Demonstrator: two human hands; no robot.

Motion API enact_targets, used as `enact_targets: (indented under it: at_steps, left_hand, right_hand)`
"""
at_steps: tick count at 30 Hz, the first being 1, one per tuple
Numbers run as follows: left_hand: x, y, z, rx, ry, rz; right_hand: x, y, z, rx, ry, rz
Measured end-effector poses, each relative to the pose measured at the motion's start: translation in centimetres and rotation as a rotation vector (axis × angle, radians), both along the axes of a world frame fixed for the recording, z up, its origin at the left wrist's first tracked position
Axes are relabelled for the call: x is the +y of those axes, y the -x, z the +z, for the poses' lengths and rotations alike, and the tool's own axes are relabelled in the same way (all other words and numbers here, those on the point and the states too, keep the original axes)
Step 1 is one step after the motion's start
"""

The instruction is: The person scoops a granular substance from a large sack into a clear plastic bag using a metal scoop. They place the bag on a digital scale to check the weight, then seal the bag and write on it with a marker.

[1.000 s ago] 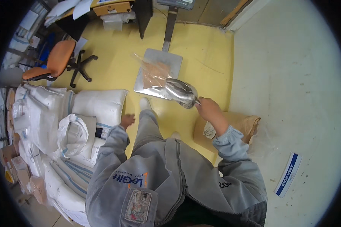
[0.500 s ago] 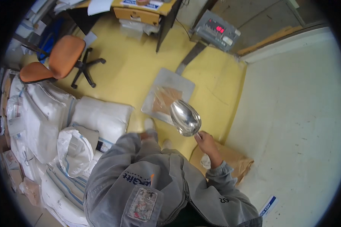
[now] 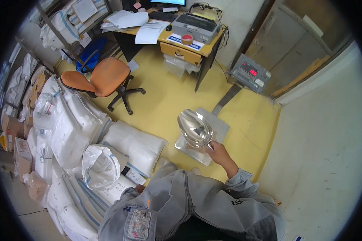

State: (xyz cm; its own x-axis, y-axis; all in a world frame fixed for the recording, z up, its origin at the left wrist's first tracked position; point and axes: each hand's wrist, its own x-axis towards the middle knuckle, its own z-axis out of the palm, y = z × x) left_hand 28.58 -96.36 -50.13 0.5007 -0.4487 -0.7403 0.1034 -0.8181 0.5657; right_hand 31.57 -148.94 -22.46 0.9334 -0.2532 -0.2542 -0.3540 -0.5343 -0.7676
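My right hand (image 3: 222, 156) is closed round the handle of a shiny metal scoop (image 3: 195, 129). The scoop is held up, its hollow side showing, in front of the floor scale's metal platform (image 3: 222, 124). It covers much of that platform and of a clear plastic bag with brownish contents (image 3: 205, 152) lying there. My left hand (image 3: 140, 188) shows only as a small patch past the grey sleeve, low beside the white sacks; its fingers cannot be made out. Close to it is an open white woven sack (image 3: 102, 166) with a rolled-down rim.
White sacks (image 3: 134, 144) are piled along the left. An orange swivel chair (image 3: 110, 76) stands behind them, before a desk (image 3: 207, 50) bearing a printer (image 3: 195, 27) and papers. The scale's lit display (image 3: 250, 73) is by the door, and a pale wall (image 3: 317, 132) bounds the right.
The view has tilted up, bringing the desk top, printer and screen into sight. The scoop stays in my right hand, its open side now showing more. The brown paper bag at right is mostly hidden.
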Motion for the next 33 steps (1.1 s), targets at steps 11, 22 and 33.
enact_targets:
  at_steps: [11, 22, 33]
  left_hand:
    - [1.8, -14.5, -6.3, -0.636, 0.103, -0.288]
    - [-7.8, -33.4, 17.9, 0.433, 0.734, 0.395]
    - [-15.0, -63.7, 14.2, 0.313, 1.0, 1.306]
  right_hand:
    - [11.2, -11.6, 3.6, 0.23, -0.178, 0.031]
    - [19.3, -28.4, 1.7, 0.226, -0.508, 0.156]
    - [23.9, -53.7, -6.8, -0.084, -0.248, 0.496]
